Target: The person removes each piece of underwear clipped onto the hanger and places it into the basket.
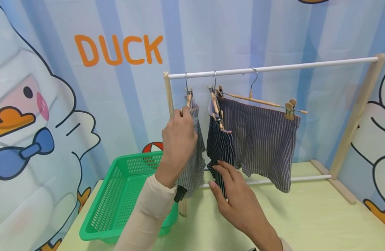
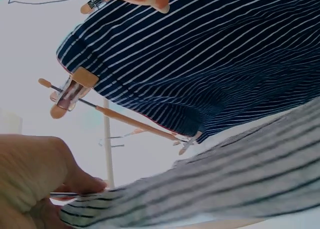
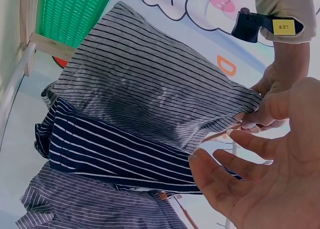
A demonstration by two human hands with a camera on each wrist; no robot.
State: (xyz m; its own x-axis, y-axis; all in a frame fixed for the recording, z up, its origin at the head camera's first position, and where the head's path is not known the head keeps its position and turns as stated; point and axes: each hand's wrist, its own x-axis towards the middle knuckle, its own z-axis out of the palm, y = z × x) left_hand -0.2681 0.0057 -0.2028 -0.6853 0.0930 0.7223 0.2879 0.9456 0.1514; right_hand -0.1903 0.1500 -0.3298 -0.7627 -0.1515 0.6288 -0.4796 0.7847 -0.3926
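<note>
Light grey striped shorts (image 1: pixel 197 170) hang from a clip hanger at the left end of the rack. My left hand (image 1: pixel 179 139) pinches their upper corner at the hanger's near end, as the left wrist view also shows. Beside them hang navy shorts with white stripes (image 1: pixel 222 150), their wooden clip (image 2: pixel 85 78) fastened at the waistband. In front of the navy shorts is my right hand (image 1: pixel 239 198), fingers loosely bent and holding nothing. Wider grey-purple striped shorts (image 1: pixel 258 143) hang to the right, turned more face-on, from a wooden hanger (image 1: pixel 264 101).
A white rail (image 1: pixel 318 64) on wooden posts (image 1: pixel 357 118) carries the hangers. A green perforated basket (image 1: pixel 101 212) stands left on the pale table (image 1: pixel 321 223), partly behind my left arm. A duck-print curtain (image 1: pixel 208 35) hangs behind.
</note>
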